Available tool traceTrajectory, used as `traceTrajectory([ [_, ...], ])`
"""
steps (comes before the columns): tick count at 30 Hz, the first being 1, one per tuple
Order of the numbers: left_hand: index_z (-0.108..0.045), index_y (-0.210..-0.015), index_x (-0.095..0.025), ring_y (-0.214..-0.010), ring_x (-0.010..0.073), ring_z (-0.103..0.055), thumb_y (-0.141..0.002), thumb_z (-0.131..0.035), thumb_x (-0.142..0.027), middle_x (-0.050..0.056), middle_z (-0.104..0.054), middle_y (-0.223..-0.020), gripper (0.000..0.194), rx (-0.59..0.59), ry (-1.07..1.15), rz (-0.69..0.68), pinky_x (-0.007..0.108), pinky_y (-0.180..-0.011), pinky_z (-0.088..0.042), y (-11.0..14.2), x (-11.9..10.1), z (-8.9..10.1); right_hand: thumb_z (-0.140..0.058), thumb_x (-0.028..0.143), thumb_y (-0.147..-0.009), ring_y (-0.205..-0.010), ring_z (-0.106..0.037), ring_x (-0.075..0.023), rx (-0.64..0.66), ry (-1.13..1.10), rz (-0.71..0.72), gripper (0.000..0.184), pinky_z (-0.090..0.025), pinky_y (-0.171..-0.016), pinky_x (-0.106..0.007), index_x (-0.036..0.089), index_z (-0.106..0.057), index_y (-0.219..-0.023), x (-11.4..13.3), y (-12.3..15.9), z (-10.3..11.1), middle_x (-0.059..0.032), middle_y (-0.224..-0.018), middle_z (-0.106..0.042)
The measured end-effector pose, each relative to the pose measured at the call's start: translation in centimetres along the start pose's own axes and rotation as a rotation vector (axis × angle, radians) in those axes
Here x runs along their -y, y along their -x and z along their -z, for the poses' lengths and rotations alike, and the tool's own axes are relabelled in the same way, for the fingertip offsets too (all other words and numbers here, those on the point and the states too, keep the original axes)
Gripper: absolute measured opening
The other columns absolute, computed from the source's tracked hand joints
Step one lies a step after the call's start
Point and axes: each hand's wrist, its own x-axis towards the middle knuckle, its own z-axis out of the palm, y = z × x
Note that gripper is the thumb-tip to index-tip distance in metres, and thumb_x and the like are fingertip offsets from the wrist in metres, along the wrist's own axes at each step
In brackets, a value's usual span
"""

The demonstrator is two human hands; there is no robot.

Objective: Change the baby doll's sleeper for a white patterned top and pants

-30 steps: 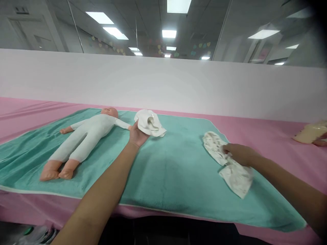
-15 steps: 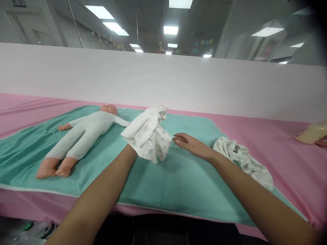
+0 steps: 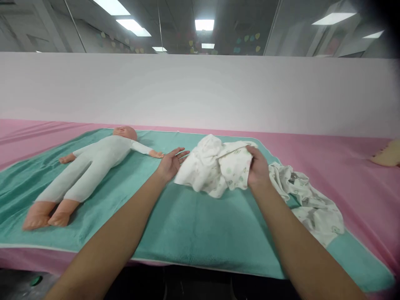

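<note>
A baby doll (image 3: 90, 162) in a white bodysuit lies on its back on the left of a teal towel (image 3: 193, 221). A small white printed garment (image 3: 215, 168) lies bunched in the towel's middle. My right hand (image 3: 258, 166) is closed on the garment's right edge. My left hand (image 3: 171, 163) lies open, fingers stretched, touching the garment's left edge, close to the doll's outstretched hand. A second printed garment (image 3: 309, 204) lies crumpled on the towel just right of my right forearm.
The towel lies on a pink-covered table (image 3: 328, 158) that runs along a white partition (image 3: 200, 91). A cream-coloured object (image 3: 387, 153) sits at the far right edge of the table. Dark floor shows below the table's front edge.
My left hand has let go of the white garment and opened beside it. My right hand left the second garment, moved left and took hold of the white garment, now down on the towel.
</note>
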Motion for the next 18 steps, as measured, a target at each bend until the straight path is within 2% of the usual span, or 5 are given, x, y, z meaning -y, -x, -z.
traceTrajectory([
  [3,-0.059,-0.091,-0.017,-0.084,0.0172,-0.06,-0.082,-0.055,-0.031,0.007,-0.062,-0.096,0.017,0.043,0.039,0.009,0.033,-0.074,-0.05,0.4,-0.5,-0.6,-0.064,0.031,-0.067,-0.084,-0.063,-0.0205,-0.051,-0.048,0.115,0.017,-0.051,-0.076,-0.036,0.023,-0.058,-0.081,1.8,-0.5,0.7,0.0011,-0.081,-0.066],
  [7,-0.059,-0.103,-0.018,-0.093,0.0244,-0.061,-0.086,-0.046,-0.044,0.011,-0.063,-0.103,0.033,0.356,-0.039,0.135,0.037,-0.074,-0.05,2.1,-0.6,-3.2,-0.063,0.033,-0.069,-0.091,-0.061,-0.019,0.06,-0.018,0.208,0.02,-0.051,-0.078,-0.034,0.024,-0.058,-0.087,1.5,0.6,-0.5,0.0008,-0.09,-0.065],
  [10,-0.055,-0.117,-0.018,-0.108,0.0308,-0.055,-0.085,-0.041,-0.056,0.014,-0.058,-0.117,0.052,0.519,-0.088,0.208,0.045,-0.083,-0.047,3.2,0.3,-5.0,-0.065,0.026,-0.069,-0.09,-0.06,-0.0153,0.335,0.136,0.115,0.017,-0.049,-0.076,-0.029,0.025,-0.057,-0.084,-0.1,2.4,-2.6,0.0024,-0.101,-0.063],
  [15,-0.058,-0.112,-0.016,-0.091,0.0246,-0.062,-0.077,-0.059,-0.047,0.011,-0.065,-0.1,0.047,0.404,-0.247,0.148,0.032,-0.075,-0.048,3.2,0.9,-4.3,-0.061,0.024,-0.075,-0.099,-0.055,-0.0168,1.014,0.776,-0.198,0.016,-0.045,-0.081,-0.03,0.024,-0.061,-0.091,-3.5,4.6,-4.7,-0.0016,-0.116,-0.057],
  [18,-0.059,-0.108,-0.016,-0.079,0.0222,-0.061,-0.066,-0.07,-0.031,0.008,-0.066,-0.093,0.046,0.42,-0.457,0.149,0.028,-0.065,-0.047,2.9,0.4,-3.4,-0.057,0.025,-0.078,-0.096,-0.056,-0.0159,1.034,0.932,-0.176,0.022,-0.045,-0.082,-0.032,0.026,-0.062,-0.1,-4.9,4.5,-4.6,-0.0016,-0.109,-0.06],
])
